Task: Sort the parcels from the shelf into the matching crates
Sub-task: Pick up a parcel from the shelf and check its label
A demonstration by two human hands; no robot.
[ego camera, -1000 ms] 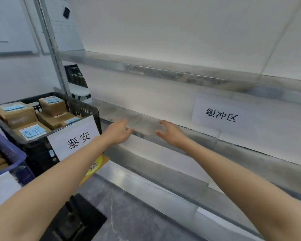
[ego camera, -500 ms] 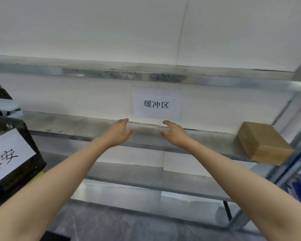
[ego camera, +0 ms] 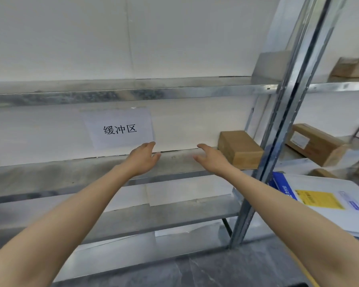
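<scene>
A brown cardboard parcel (ego camera: pixel 239 149) stands at the right end of the middle metal shelf (ego camera: pixel 71 172), next to the upright post. My right hand (ego camera: pixel 212 159) reaches out over the shelf just left of that parcel, fingers relaxed, holding nothing. My left hand (ego camera: pixel 143 158) hovers beside it further left, below a white paper sign (ego camera: pixel 119 129) with black characters, and it is empty too. Both palms face each other with a gap between them.
A metal upright post (ego camera: pixel 278 131) splits the shelving. Beyond it on the right lie more cardboard parcels (ego camera: pixel 315 143), another on the upper shelf (ego camera: pixel 352 68), and a white box with a yellow label (ego camera: pixel 319 199). Lower shelves and grey floor lie below.
The view has swung right: the black crate of parcels has left the frame and the brown parcel and right-hand shelving have come into view. Both hands have moved right along the shelf, still empty.
</scene>
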